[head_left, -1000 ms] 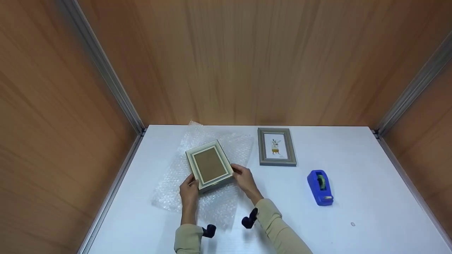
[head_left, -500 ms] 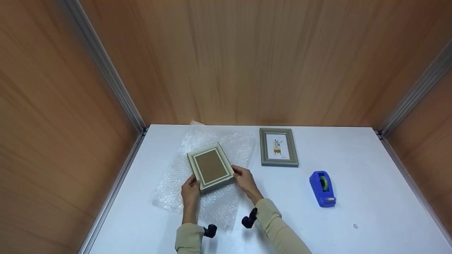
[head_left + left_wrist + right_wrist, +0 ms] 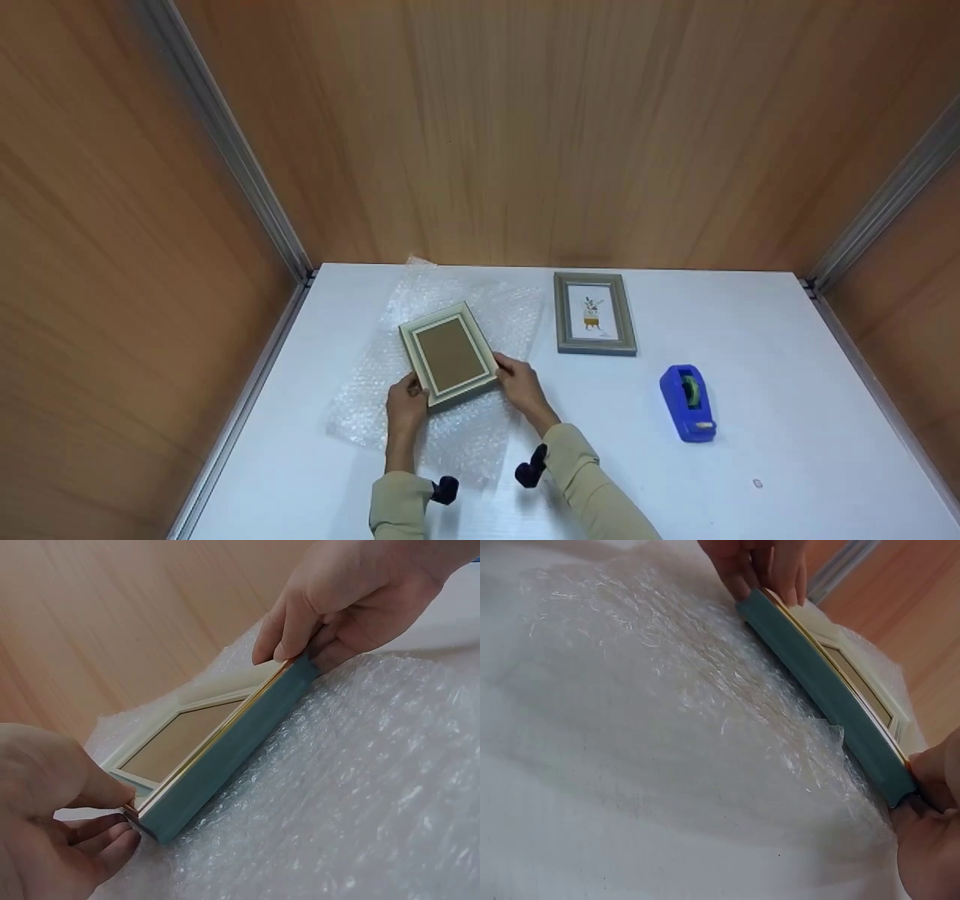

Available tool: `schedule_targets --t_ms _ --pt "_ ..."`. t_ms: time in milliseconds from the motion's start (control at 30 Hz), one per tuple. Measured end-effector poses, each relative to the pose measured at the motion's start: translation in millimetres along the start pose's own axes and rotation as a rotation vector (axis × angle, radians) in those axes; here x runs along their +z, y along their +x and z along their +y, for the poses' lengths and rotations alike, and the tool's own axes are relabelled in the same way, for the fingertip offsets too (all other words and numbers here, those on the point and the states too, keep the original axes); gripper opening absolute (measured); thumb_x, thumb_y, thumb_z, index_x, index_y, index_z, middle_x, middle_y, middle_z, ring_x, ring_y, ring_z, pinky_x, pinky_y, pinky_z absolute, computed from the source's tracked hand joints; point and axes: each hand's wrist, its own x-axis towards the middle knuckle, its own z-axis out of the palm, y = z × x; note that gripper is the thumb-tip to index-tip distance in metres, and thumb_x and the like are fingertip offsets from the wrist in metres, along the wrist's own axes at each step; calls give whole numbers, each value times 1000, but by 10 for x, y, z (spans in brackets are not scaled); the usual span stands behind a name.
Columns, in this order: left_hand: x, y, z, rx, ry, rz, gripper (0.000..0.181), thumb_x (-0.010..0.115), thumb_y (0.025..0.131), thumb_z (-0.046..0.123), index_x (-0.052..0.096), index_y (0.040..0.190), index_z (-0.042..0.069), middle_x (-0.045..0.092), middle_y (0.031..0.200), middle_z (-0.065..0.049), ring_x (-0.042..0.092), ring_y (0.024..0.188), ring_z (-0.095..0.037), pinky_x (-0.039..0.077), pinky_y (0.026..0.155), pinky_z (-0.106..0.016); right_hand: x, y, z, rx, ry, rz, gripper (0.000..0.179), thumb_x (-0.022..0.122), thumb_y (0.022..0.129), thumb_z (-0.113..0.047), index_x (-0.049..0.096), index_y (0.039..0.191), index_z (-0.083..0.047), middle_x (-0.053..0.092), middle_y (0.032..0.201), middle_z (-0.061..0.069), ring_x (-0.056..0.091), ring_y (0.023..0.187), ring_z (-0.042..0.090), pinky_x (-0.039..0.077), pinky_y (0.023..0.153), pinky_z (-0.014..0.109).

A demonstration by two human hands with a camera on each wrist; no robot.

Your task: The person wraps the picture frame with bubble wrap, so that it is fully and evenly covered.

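Observation:
A pale green picture frame (image 3: 450, 355) with a plain brown centre is held at an angle over a sheet of bubble wrap (image 3: 367, 405). My left hand (image 3: 406, 405) pinches its near left corner, thumb on top and fingers beneath. On the near right corner, my right hand (image 3: 523, 386) grips in the same way. Both wrist views show the frame's blue-green side (image 3: 225, 765) facing me, close over the bubble wrap (image 3: 705, 690).
A second, grey-green picture frame (image 3: 561, 315) with a plant print lies at the back of the white table (image 3: 757, 360). Right of it stands a blue tape dispenser (image 3: 684, 412). A small ring-like bit (image 3: 757, 484) lies near the front right. Wooden panels (image 3: 480, 135) enclose the table.
The view has shifted slightly, so everything sits a little farther right in it. Both hands keep their hold on the picture frame, which stays nearly still over the bubble wrap.

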Motion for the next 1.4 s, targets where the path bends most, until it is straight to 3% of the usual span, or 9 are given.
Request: schedule_targets --t_ms 100,233,333,433,633,900,1033,1200,1400 --pt "-3 6 -28 -24 -45 -11 45 56 85 -3 44 127 -13 54 119 -28 54 110 -37 46 91 -43 -7 -2 3 -18 -14 93 35 49 94 -4 53 128 -2 55 127 13 50 119 27 42 98 37" --pt "-4 3 -35 -38 -87 -26 46 56 85 -3 43 128 -14 53 121 -29 52 112 -38 46 92 -42 -65 25 10 -27 17 293 29 52 92 -2 60 119 -1 62 116 15 57 109 26 48 91 36" --pt "-8 5 -43 -43 -96 -16 45 56 85 -3 44 127 -14 53 120 -29 53 112 -38 47 91 -42 -139 69 14 -13 62 394 30 51 92 -2 57 122 0 59 120 17 55 111 28 47 92 36" --pt "-14 10 -52 -40 -103 -10 45 56 85 -4 44 127 -14 53 119 -30 53 111 -38 47 90 -41 -224 123 12 17 80 438 36 50 92 0 51 128 1 52 126 20 51 115 32 45 95 38" --pt "-15 17 -57 -16 -96 2 44 56 85 -4 45 125 -16 54 118 -31 55 109 -38 48 89 -42 -348 239 3 67 140 433 40 48 93 -1 44 132 3 50 129 21 50 118 31 43 98 35" --pt "-20 -5 -48 -1 -97 -17 44 56 84 -6 43 125 -17 53 118 -33 54 110 -40 48 89 -42 -369 328 35 99 302 405 35 54 91 -3 50 125 5 59 111 20 60 102 28 50 87 28" --pt "-21 -21 -28 17 -116 -24 43 55 84 -7 43 124 -18 52 118 -34 54 110 -41 49 88 -42 -357 351 40 93 213 374 31 57 90 -7 57 119 5 63 105 18 62 95 25 52 82 27" --pt "-15 -21 -29 12 -114 -19 42 55 84 -6 45 124 -17 54 117 -32 55 109 -39 47 90 -43 -342 368 21 61 96 403 23 61 87 -5 64 108 3 67 95 15 64 87 23 53 73 27" --pt "-26 -17 -59 24 -83 0 41 57 83 -6 47 122 -17 56 115 -32 55 108 -40 47 90 -44 -279 356 4 16 73 432 14 65 85 -5 69 97 -1 69 89 11 65 81 20 53 69 26"
